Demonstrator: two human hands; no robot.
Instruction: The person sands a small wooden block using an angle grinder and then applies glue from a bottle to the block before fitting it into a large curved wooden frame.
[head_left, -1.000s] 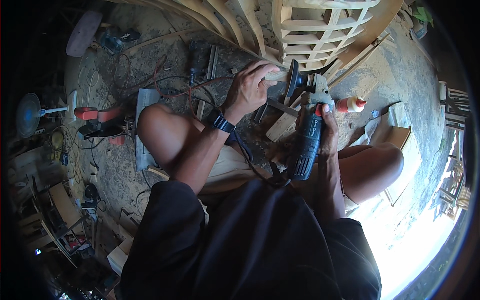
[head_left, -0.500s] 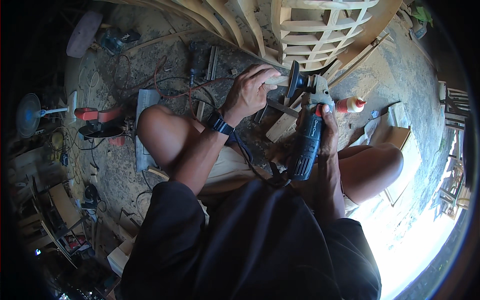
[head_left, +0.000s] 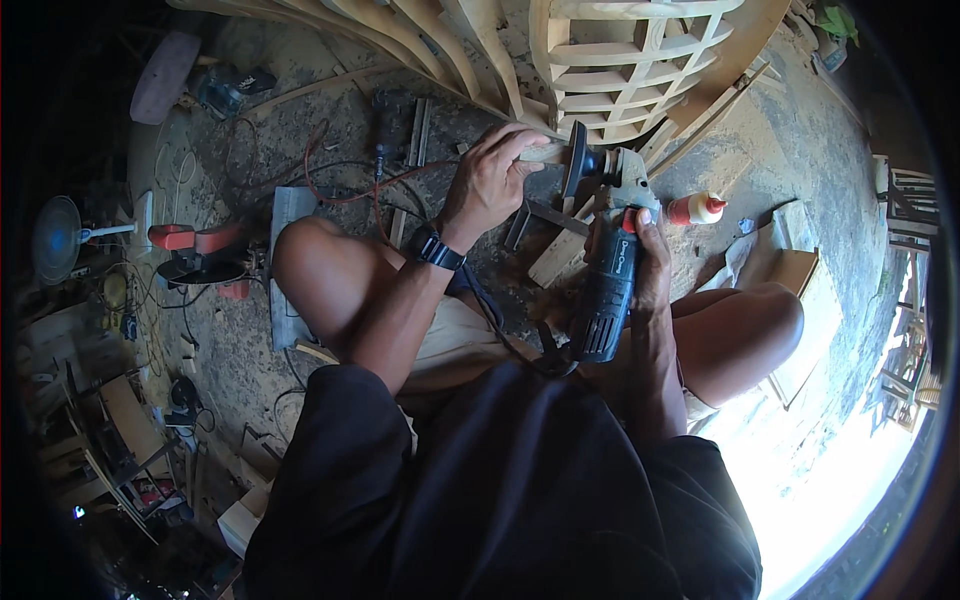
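Note:
My right hand (head_left: 652,260) is wrapped round the dark body of an angle grinder (head_left: 606,290), its thumb close to the red switch. The grinder's round sanding disc (head_left: 575,160) stands on edge and faces left. In my left hand (head_left: 490,185) is a small piece of wood (head_left: 545,152), pinched between thumb and fingers. The wood's right end meets the disc, or lies very close to it; I cannot tell which. The grinder's cord runs from its rear end over my lap. A black watch (head_left: 438,248) is on my left wrist.
Curved wooden ribs and a slatted wooden frame (head_left: 640,75) stand just ahead. A red-and-white bottle (head_left: 697,208) is right of the grinder. At left are a cut-off saw (head_left: 205,250), a metal bar (head_left: 292,300) and a fan (head_left: 58,238). Cords and wood offcuts (head_left: 558,258) litter the floor.
The grinder's head and disc have shifted slightly left. My left hand keeps its pinch on the wood, with its fingers slightly moved. The surroundings have shifted a little in view.

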